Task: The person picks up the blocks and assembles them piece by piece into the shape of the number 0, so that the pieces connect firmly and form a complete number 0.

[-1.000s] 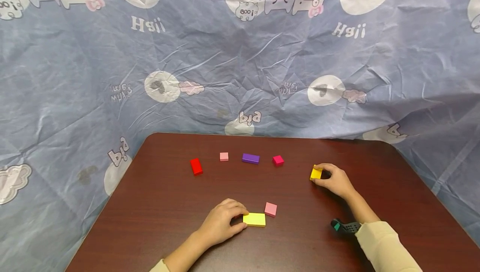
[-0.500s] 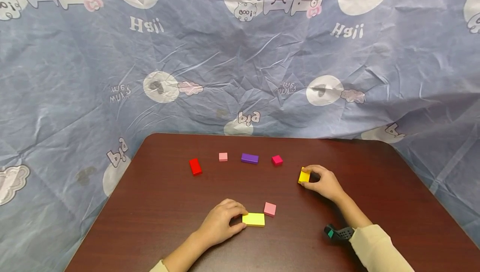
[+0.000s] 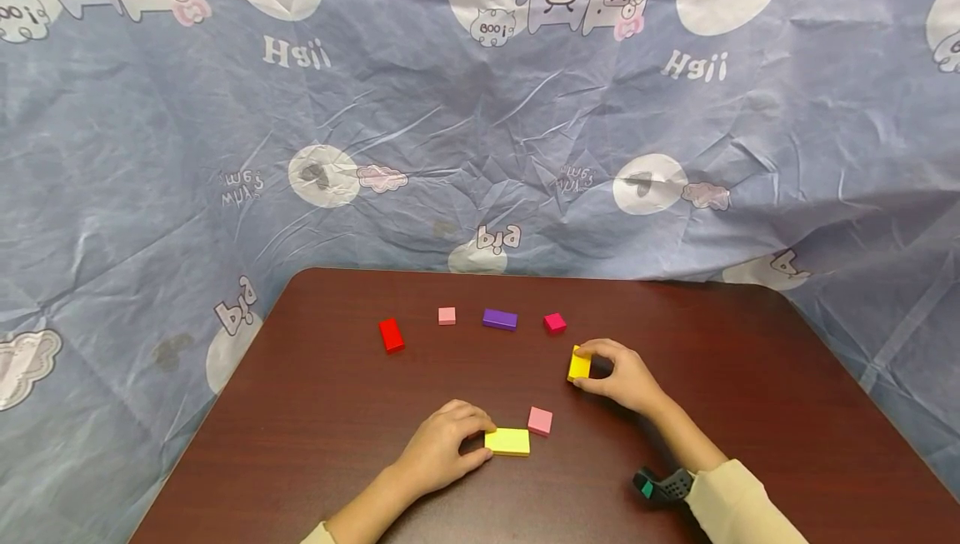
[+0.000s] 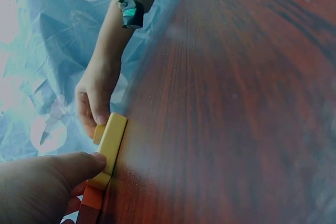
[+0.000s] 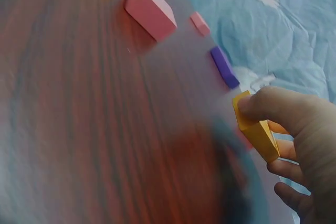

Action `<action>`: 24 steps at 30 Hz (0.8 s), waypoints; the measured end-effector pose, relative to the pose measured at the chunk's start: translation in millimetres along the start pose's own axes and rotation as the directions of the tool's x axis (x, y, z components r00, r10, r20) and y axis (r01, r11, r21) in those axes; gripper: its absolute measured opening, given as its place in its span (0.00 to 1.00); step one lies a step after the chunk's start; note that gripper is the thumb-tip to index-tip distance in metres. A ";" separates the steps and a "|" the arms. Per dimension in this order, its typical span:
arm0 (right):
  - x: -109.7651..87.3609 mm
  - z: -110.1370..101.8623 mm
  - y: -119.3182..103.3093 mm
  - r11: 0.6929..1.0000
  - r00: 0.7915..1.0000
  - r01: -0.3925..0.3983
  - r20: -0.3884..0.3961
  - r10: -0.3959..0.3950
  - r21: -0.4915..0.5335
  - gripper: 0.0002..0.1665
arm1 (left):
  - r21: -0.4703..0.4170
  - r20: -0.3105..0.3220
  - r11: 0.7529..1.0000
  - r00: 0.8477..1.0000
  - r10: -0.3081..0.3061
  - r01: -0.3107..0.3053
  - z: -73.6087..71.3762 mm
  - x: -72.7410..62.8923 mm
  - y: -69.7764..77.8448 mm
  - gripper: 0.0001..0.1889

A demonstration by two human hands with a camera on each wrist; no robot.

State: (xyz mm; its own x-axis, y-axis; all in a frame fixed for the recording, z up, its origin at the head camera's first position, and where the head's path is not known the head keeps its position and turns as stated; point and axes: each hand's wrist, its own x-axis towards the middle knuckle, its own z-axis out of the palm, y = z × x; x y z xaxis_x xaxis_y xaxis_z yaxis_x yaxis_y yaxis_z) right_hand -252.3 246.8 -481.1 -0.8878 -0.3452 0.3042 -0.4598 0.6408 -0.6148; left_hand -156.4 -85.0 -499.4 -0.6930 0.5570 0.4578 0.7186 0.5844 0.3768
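My left hand [image 3: 448, 446] pinches the left end of a pale yellow block [image 3: 508, 441], thumb on the near side and fingers on the far side. In the left wrist view, the thumb [image 4: 79, 167] lies against that yellow block [image 4: 113, 140]. My right hand [image 3: 624, 376] holds a deeper yellow block [image 3: 580, 364] between thumb and fingers, right of the table's middle. The right wrist view shows the thumb [image 5: 278, 103] pressed on this yellow block [image 5: 260, 135]. A pink square block [image 3: 540, 421] lies just past the right end of the pale yellow block.
Along the back of the brown table [image 3: 337, 411] lie a red block [image 3: 392, 335], a small pink block [image 3: 447, 316], a purple block [image 3: 500, 319] and a crimson block [image 3: 555, 323]. A patterned cloth [image 3: 480, 111] hangs behind. The right wrist wears a black strap [image 3: 663, 486].
My right hand has moved left and somewhat nearer with the deeper yellow block in its grip. The left hand and pale yellow block have stayed in place.
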 end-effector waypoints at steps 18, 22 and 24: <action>6.2 27.9 -27.9 0.991 0.987 0.132 0.090 -0.131 0.003 0.25 | 0.003 0.002 1.000 1.000 -0.006 0.006 -0.5 0.2 -0.8 0.13; 8.1 31.5 -31.1 0.989 0.983 0.144 0.117 -0.145 0.014 0.25 | -0.005 -0.004 1.000 1.000 -0.002 0.002 0.5 -0.4 -1.6 0.13; 8.5 33.4 -32.1 0.988 0.980 0.155 0.124 -0.156 0.017 0.25 | -0.008 -0.006 1.000 1.000 -0.001 0.001 0.9 -0.6 -1.6 0.13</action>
State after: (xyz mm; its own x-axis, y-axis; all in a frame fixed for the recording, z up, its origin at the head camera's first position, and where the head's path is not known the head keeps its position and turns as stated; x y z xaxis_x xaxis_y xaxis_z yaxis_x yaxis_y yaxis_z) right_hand -244.5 200.4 -483.0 -0.7961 -0.5234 0.3036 -0.5916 0.5677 -0.5725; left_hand -157.2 -85.8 -501.0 -0.6934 0.5527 0.4622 0.7183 0.5806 0.3834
